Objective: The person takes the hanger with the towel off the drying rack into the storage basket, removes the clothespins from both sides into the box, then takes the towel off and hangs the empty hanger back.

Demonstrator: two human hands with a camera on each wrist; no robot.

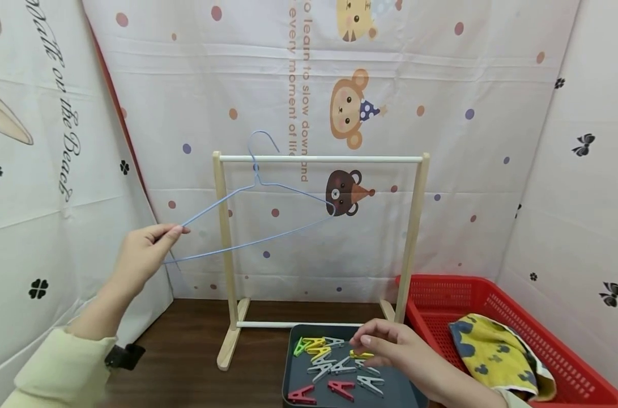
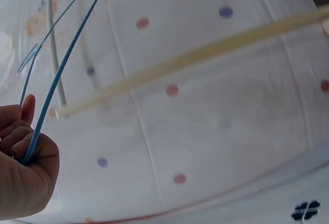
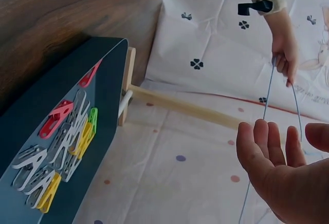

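Note:
A thin blue wire hanger is held up in front of the wooden rack, its hook overlapping the top bar in the head view. My left hand grips the hanger's left end between thumb and fingers; in the left wrist view the blue wire runs through the curled fingers. My right hand holds nothing and hovers over the right side of a dark tray, fingers relaxed and slightly bent. Several clothespins in red, grey, yellow and green lie in that tray.
The rack's wooden posts stand at the back of the brown table. At the right, a red plastic basket contains a yellow and grey patterned cloth. Printed curtains enclose the back and sides.

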